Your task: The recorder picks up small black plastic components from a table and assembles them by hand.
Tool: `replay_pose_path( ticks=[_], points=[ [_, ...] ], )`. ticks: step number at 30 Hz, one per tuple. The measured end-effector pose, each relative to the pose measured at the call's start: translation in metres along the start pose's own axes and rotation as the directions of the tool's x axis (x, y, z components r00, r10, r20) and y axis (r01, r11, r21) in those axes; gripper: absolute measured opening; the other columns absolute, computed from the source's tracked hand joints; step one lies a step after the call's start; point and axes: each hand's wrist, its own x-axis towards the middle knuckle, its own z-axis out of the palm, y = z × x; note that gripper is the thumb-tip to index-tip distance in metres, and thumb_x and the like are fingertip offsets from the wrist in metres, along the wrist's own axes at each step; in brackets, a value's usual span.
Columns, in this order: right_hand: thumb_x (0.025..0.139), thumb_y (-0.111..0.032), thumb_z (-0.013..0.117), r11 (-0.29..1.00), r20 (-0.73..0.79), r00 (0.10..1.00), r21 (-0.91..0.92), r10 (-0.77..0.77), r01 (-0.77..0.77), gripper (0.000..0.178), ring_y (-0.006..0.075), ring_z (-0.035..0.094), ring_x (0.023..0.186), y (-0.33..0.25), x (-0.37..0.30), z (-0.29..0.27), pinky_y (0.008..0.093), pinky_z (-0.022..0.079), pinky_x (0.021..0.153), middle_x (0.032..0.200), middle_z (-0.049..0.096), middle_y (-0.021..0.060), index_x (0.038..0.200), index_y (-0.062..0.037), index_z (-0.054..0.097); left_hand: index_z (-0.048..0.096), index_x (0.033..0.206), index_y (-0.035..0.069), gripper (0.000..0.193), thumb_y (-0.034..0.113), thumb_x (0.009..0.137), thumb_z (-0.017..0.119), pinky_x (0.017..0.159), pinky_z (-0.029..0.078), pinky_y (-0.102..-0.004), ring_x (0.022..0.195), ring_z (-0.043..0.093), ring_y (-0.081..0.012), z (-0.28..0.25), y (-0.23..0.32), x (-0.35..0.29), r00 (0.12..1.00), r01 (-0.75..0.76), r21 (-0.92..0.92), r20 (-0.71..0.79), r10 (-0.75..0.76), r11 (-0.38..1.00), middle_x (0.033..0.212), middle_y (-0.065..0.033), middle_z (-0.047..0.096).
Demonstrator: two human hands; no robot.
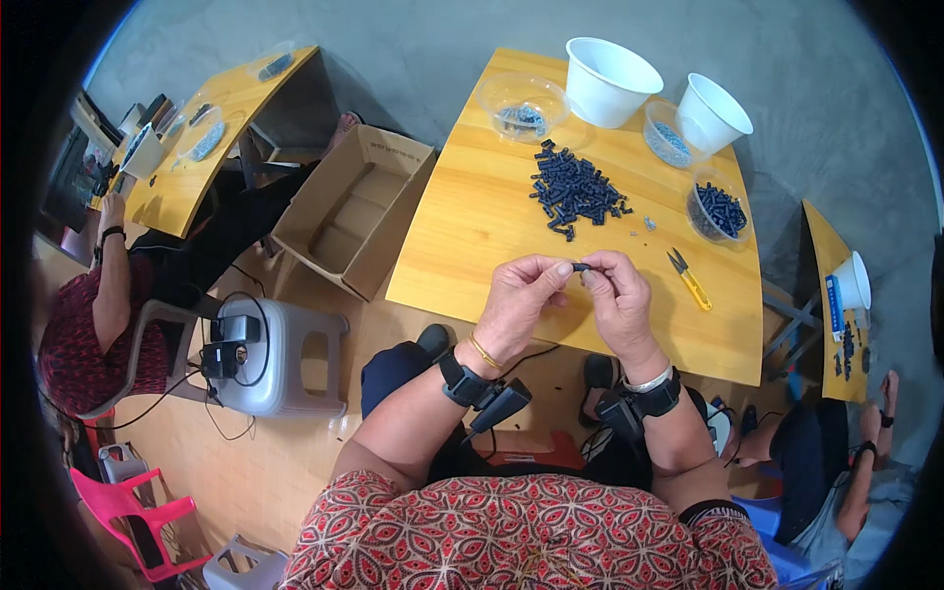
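Over the near part of the wooden table [452, 231], my left hand [526, 298] and my right hand [618, 300] meet, each pinching one small black cylindrical plastic piece [581, 267] between thumb and forefinger. Just beyond them lies a heap of similar dark plastic pieces [578, 189]. A few tiny metal bits [649, 224] rest right of the heap. Yellow-handled thread snips [691, 279] lie to the right of my right hand. A clear tub of dark pieces [720, 210] stands at the table's right side.
At the back are two white buckets [612, 84] [710, 111], and clear tubs with small metal parts [523, 120] [669, 145]. A cardboard box [359, 211] sits on the floor left of the table, near a grey stool [280, 359] carrying black devices. Other people work at tables on both sides.
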Motion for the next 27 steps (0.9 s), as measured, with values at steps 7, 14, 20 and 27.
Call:
replay_pose_path(
  ticks=[7,14,20,27],
  points=[
    [0.079,0.005,0.053,0.986,0.056,0.987,-0.063,-0.150,0.154,0.012,0.0197,0.057,0.066,-0.003,0.012,-0.001,0.0275,0.045,0.059,0.076,0.056,0.0094,0.089,-0.0015,0.054,0.061,0.082,0.000,0.012,0.012,0.084,0.060,0.061,0.046,-0.0250,0.065,0.052,-0.0100,-0.008,0.005,0.002,0.998,0.000,-0.050,0.056,0.003,0.999,0.074,-0.0032,0.059],
    [0.079,0.004,0.053,0.996,0.101,0.991,-0.021,-0.083,0.086,0.012,0.0244,0.057,0.071,-0.009,0.009,-0.013,0.0298,0.046,0.063,0.077,0.055,0.0115,0.089,-0.0019,0.055,0.061,0.081,0.000,0.012,0.011,0.083,0.060,0.058,0.045,-0.0244,0.063,0.053,-0.0098,0.008,0.007,0.001,0.999,0.045,0.076,-0.008,-0.045,0.996,0.072,-0.0029,0.059],
    [0.078,0.001,0.053,0.924,0.153,0.961,-0.275,-0.230,0.265,0.009,0.0297,0.055,0.073,-0.007,0.006,-0.035,0.0357,0.046,0.063,0.079,0.055,0.0132,0.086,-0.0011,0.055,0.062,0.083,-0.002,0.013,0.011,0.084,0.059,0.055,0.043,-0.0220,0.058,0.051,-0.0093,0.003,-0.001,-0.005,0.999,0.035,0.234,0.027,-0.042,0.972,0.068,-0.0028,0.057],
    [0.076,-0.003,0.055,0.644,-0.135,0.937,-0.757,-0.322,0.112,0.011,0.0323,0.054,0.077,0.048,0.076,-0.160,0.0386,0.044,0.069,0.083,0.058,0.0140,0.087,-0.0001,0.056,0.063,0.087,-0.004,0.016,0.011,0.085,0.058,0.053,0.040,-0.0201,0.056,0.049,-0.0075,0.006,0.003,0.002,0.986,-0.155,0.338,-0.004,0.166,0.928,0.065,-0.0005,0.056]
  ],
)
